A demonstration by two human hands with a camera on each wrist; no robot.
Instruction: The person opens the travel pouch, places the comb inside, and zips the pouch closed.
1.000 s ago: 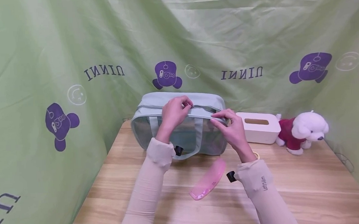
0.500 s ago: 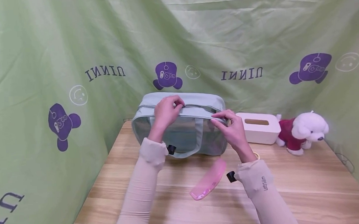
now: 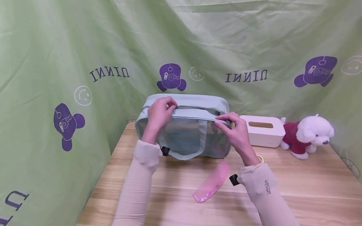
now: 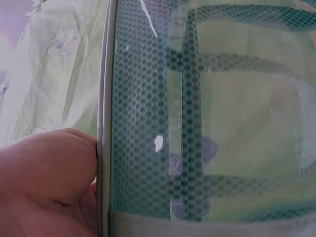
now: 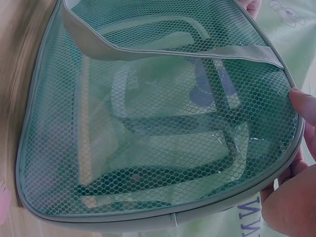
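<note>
Left hand (image 3: 159,114): thumb and fingers pinch the zipper (image 3: 196,108) on the top of the bag (image 3: 183,135), left of its middle; the pull itself is hidden by the fingertips. Right hand (image 3: 238,132): thumb and forefinger grip the bag's top front edge near its right corner; in the right wrist view, the thumb rests on the piped border. Between the hands, the zipper runs along the top, with a darker patch near its right end. The bag, with a see-through mesh front, stands upright on the table (image 3: 311,191), close to the back edge and toward the back left corner. Its front handle (image 3: 186,157) hangs down between the forearms. Before the bag's lower right part, a pink comb (image 3: 211,183) lies aslant, touching neither hand; bare wood extends on both sides of it and toward the near side. Just right of the bag, near the back edge, is a white tissue box (image 3: 263,137) with a slot in its top. Beside that, toward the back right corner, a white toy dog (image 3: 306,135) in a red shirt faces the table's right edge. A green curtain (image 3: 195,33) with purple prints hangs behind and along both sides.
</note>
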